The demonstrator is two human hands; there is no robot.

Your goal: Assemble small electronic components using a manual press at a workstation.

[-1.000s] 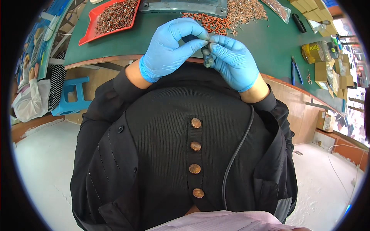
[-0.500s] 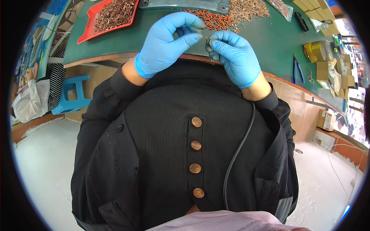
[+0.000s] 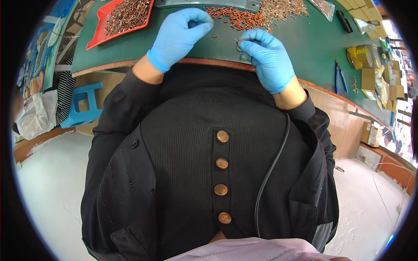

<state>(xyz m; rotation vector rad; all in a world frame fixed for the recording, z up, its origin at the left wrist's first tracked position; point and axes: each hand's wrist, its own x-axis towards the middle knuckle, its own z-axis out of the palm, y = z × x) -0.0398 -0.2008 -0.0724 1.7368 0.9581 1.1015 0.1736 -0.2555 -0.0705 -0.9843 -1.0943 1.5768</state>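
The left fingers (image 3: 202, 16), curled, gap and hold unclear, are drawn farther from the right fingers (image 3: 252, 47), where a thin piece (image 3: 236, 40) is pinched.

White floor (image 3: 52, 187), blue stool (image 3: 82, 118) at left — bright light (image 3: 402, 130) at far right

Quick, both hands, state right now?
Left hand: fingers curled toward thumb; whether it holds anything cannot be told.
Right hand: closed, pinching a thin piece.

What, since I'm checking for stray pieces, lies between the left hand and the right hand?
In the head view, one small reddish piece lies on the green tabletop between the left hand and the right hand.
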